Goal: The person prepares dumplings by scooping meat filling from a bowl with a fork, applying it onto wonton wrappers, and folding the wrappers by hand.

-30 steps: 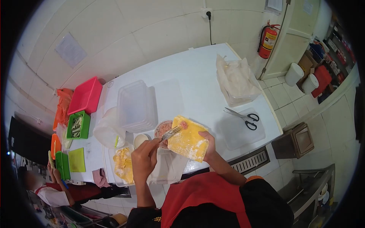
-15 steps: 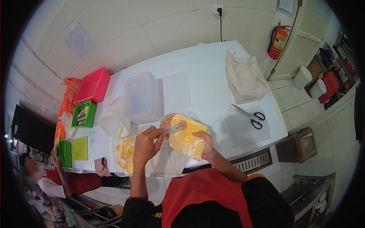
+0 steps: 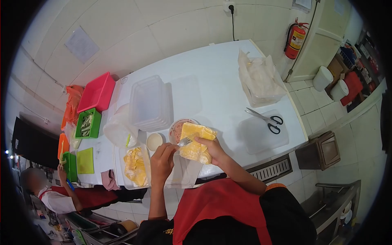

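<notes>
Perhaps sheets (image 3: pixel 191 154) pinched by the right grip (image 3: pixel 213 150) could be torn if the fork (image 3: pixel 185 141) pinched by the left grip (image 3: pixel 161 159) is overpressed.

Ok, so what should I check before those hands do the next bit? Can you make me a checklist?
1. Fork held: ok, it is in the left hand.
2. Yellow sheets held: ok, the right hand grips them at one side.
3. Pink mixture close by: ok, its bowl sits right beside the held sheets, partly hidden by them.
4. Scissors away from the hands: ok, they lie off to the right.
5. Pink mixture on the held sheets: cannot tell, none shows clearly.
6. What is in the small cup: cannot tell, it just looks pale inside.
</notes>
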The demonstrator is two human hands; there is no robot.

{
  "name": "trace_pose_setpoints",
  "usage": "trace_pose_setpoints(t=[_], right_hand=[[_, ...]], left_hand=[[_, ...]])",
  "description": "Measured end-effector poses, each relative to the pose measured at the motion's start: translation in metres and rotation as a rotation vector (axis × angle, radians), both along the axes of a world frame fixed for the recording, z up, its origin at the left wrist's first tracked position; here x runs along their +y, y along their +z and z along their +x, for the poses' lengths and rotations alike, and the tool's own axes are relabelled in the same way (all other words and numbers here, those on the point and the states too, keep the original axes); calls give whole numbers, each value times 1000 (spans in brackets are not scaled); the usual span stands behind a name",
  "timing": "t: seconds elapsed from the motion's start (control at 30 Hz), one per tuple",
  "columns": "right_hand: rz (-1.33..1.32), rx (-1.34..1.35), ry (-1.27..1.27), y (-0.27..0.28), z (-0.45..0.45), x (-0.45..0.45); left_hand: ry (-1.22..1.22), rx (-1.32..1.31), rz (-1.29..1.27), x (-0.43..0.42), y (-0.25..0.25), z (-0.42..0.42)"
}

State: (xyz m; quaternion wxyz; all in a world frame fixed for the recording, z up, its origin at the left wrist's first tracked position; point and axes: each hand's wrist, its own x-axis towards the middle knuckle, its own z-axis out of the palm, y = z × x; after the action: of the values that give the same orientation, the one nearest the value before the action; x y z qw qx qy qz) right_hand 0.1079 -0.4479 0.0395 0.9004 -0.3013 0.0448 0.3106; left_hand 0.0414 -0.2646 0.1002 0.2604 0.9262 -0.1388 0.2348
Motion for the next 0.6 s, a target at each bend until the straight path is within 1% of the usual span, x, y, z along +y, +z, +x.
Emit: trace_pose_setpoints(t=[0.03, 0.1, 0.13, 0.17, 0.27, 0.3, 0.43, 0.53, 0.6], right_hand=[[-8, 5, -23, -2, 0, 1], [-18, 8, -80, -5, 3, 1], [11, 28, -40, -3, 7, -1], [37, 53, 7, -3, 8, -5], [186, 101, 159, -9, 5, -1], [251, 108, 207, -10, 4, 3], [297, 89, 298, -14, -5, 9], [239, 36, 308, -17, -6, 10], [237, 47, 298, -17, -6, 10]], left_hand=[[7, 2, 2, 5, 3, -3], [149, 54, -139, 15, 12, -15], [219, 81, -209, 17, 20, -19], [300, 127, -152, 17, 26, -22], [36, -29, -143, 1, 18, 2], [38, 10, -154, -8, 17, 7], [129, 228, -304, -15, 0, 17], [167, 263, -435, -16, -4, 19], [135, 257, -478, -16, -8, 20]])
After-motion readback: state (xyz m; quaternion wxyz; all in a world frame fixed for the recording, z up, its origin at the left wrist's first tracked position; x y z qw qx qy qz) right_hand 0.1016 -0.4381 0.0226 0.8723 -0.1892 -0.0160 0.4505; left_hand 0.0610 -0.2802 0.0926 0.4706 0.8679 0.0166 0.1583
